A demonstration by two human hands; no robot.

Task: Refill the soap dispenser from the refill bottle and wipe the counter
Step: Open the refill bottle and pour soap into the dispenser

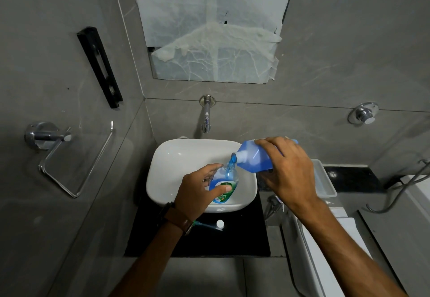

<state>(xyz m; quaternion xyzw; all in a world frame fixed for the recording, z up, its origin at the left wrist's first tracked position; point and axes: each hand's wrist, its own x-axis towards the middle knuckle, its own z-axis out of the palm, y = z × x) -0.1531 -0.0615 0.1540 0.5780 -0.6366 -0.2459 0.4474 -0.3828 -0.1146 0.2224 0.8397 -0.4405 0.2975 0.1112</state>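
My left hand [199,193] grips the clear soap dispenser bottle [226,181], which holds blue soap and has a green label, upright over the white basin [172,164]. My right hand [287,172] holds the blue refill bottle [254,157] tipped on its side, neck pointing left. Blue liquid runs from its neck into the dispenser's open mouth. The pump head with its tube [213,225] lies on the black counter [232,240] in front of the basin.
A chrome tap [206,116] juts from the grey wall above the basin. A translucent tray [324,180] sits right of the basin on the counter. A towel ring [76,157] hangs on the left wall. A white toilet cistern [325,250] stands at lower right.
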